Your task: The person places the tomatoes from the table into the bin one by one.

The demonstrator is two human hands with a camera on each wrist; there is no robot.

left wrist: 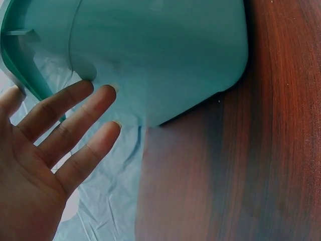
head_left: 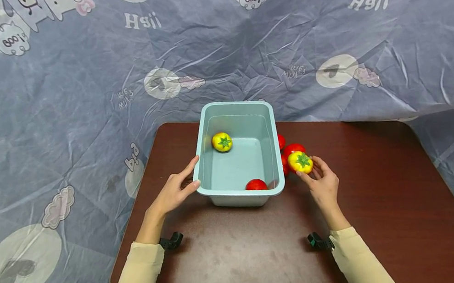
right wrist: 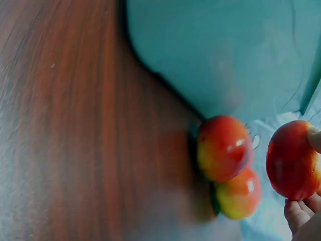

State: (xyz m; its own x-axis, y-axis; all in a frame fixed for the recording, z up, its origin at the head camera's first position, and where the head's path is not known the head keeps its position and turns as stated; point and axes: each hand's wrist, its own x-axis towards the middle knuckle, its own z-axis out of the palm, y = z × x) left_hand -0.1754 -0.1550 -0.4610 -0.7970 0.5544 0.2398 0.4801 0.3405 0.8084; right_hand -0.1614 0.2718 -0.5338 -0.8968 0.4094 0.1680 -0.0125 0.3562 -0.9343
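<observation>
A pale blue-green plastic bin (head_left: 233, 200) stands on the table. Inside it are a yellow tomato (head_left: 222, 142) with a green star-shaped top, near the left wall, and a red tomato (head_left: 256, 185), partly hidden by the front rim. My left hand (head_left: 172, 194) touches the bin's left rim, its fingers extended along the outer wall in the left wrist view. To the right of the bin, my right hand (head_left: 325, 185) pinches a yellow-and-red tomato (head_left: 300, 163) between thumb and fingers. Just behind it, several red tomatoes (head_left: 294, 148) sit against the bin's right side, partly hidden.
The dark brown wooden table (head_left: 381, 190) extends to the right and in front of the bin. A grey-blue printed cloth (head_left: 217, 45) hangs behind the table and along its left. Each wrist wears a small black camera mount (head_left: 172, 241).
</observation>
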